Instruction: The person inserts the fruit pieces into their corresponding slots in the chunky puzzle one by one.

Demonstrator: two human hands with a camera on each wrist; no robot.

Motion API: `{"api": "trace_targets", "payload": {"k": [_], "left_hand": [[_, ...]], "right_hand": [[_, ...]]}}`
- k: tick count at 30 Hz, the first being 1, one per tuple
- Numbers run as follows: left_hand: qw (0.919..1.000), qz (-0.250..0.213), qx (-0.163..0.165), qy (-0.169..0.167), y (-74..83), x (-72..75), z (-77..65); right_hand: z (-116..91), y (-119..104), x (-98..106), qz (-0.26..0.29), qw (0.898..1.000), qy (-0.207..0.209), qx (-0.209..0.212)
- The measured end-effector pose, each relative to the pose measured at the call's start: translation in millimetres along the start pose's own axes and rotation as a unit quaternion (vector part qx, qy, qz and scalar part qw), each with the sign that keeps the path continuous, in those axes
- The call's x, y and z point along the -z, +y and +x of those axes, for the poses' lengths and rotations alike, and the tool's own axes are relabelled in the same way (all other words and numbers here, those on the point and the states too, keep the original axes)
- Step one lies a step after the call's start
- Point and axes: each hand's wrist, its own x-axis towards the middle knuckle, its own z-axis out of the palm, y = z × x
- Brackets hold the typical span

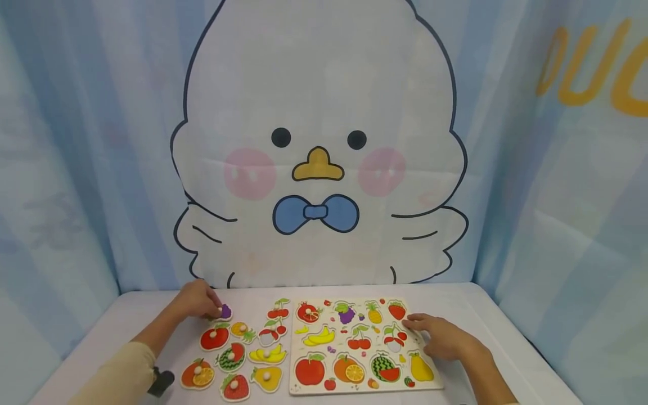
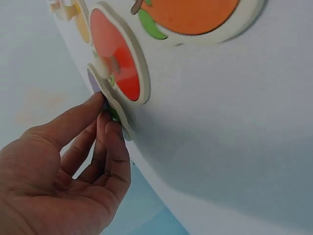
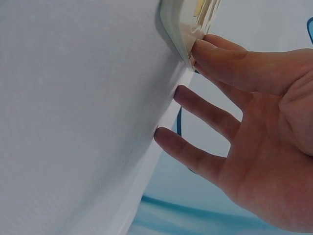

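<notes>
My left hand (image 1: 199, 299) pinches a purple grape puzzle piece (image 1: 225, 311) by its knob side, thumb on one side and fingers on the other. In the left wrist view the grape piece (image 2: 113, 105) is tilted up on edge beside the red tomato-like piece (image 2: 115, 54). My right hand (image 1: 445, 336) is at the right edge of the fruit puzzle board (image 1: 364, 386). Seen from the right wrist, the thumb and index fingertips touch the board's edge (image 3: 178, 29), while the other fingers (image 3: 190, 152) spread straight toward the white tabletop.
Left of the board lie several knobbed fruit pieces, including watermelon (image 1: 232, 356), orange (image 1: 197, 374), strawberry (image 1: 235, 387), pear (image 1: 266, 378), bananas (image 1: 268, 354), pineapple (image 1: 243, 331) and cherries (image 1: 278, 309). A curtain with a duck print (image 1: 319, 247) stands behind the white table (image 1: 466, 295).
</notes>
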Motion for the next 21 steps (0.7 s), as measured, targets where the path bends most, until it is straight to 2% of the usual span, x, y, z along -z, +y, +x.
{"api": "trace_targets", "payload": {"k": [9, 16, 21], "left_hand": [[0.9994, -0.006, -0.031, -0.015, 11.8, 3.9, 4.5], [0.9956, 0.018, -0.082, -0.042, 23.0, -1.6, 13.3], [0.9907, 0.036, -0.117, -0.058, 40.5, -4.6, 15.3]], "right_hand": [[-1.2, -1.7, 0.5, 0.000, 1.000, 0.000, 0.002], [-1.8, -3.9, 0.0, -0.003, 1.000, 0.005, -0.002], [-1.0, -3.3, -0.3, -0.013, 1.000, 0.009, -0.002]]}}
